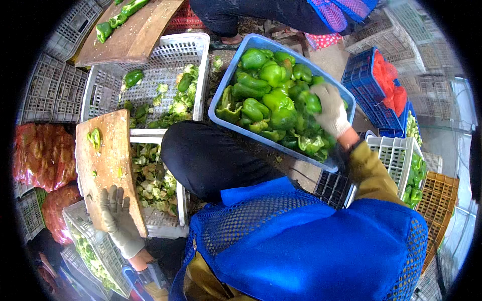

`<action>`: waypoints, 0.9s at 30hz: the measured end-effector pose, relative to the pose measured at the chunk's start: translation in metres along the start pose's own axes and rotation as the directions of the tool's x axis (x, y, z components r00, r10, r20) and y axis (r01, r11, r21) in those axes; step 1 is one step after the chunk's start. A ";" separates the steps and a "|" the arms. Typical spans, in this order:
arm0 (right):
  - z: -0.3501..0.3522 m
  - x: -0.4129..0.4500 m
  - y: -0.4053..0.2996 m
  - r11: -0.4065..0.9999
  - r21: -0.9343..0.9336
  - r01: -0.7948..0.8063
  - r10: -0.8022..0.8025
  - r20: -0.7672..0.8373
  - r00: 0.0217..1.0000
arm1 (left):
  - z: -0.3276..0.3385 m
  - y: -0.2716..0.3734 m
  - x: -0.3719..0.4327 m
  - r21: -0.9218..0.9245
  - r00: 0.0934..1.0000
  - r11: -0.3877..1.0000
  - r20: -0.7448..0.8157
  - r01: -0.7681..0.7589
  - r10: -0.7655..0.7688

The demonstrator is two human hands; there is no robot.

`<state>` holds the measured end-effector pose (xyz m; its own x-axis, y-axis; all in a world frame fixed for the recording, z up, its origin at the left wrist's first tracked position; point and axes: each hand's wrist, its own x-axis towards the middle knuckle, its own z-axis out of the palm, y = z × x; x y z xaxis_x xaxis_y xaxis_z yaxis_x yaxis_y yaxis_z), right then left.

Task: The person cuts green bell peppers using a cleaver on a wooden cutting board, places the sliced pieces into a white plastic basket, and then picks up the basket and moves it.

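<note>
My right hand point(329, 109), in a pale work glove, reaches into a blue plastic crate point(241, 131) heaped with green bell peppers point(278, 107). Its blurred fingers are at a pepper point(310, 102) on the heap's right side; whether they grip it is unclear. My gloved left hand point(121, 216) is spread with nothing in it, at the near end of a wooden board point(107, 165). On that board lie a piece of green pepper point(94, 138), small scraps and scattered seeds. Below the board's right side, a white crate point(182, 203) holds pepper trimmings point(156, 177).
Another white crate point(205, 75) with cores and pepper pieces stands ahead, under a second board point(124, 41) bearing peppers. A person's leg point(260, 17) is beyond the blue crate. Red mesh sacks point(43, 156) sit at left; a dark blue crate point(361, 79) stands right.
</note>
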<state>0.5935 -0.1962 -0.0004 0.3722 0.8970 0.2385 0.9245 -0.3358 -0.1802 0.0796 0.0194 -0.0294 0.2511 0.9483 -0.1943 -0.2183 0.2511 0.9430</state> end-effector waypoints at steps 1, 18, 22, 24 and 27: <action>-0.008 -0.011 -0.009 0.994 -0.076 0.073 -0.068 0.076 0.995 | -0.003 0.003 0.002 0.019 1.000 1.000 -0.001 -0.017 0.017; 0.244 0.281 -0.268 0.751 0.287 0.594 -0.618 0.620 0.482 | -0.056 0.021 0.017 -0.275 0.997 0.962 -0.076 -0.002 -0.020; 0.403 0.313 -0.327 0.787 0.364 0.499 -0.606 0.610 0.511 | -0.056 0.015 0.037 -0.284 0.985 0.957 -0.137 0.060 -0.103; 0.431 0.295 -0.370 0.831 0.467 0.302 -0.549 0.602 0.579 | -0.062 0.013 0.037 -0.266 0.963 0.959 -0.216 0.098 -0.159; 0.482 0.267 -0.373 0.869 0.471 0.150 -0.373 0.427 0.824 | -0.053 0.014 0.045 -0.247 0.950 0.957 -0.229 0.154 -0.212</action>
<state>0.3088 0.3073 -0.3296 -0.0735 0.9869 -0.1438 0.8213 -0.0219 -0.5701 0.0376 0.0758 -0.0390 0.0693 0.8920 -0.4467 -0.4031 0.4346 0.8054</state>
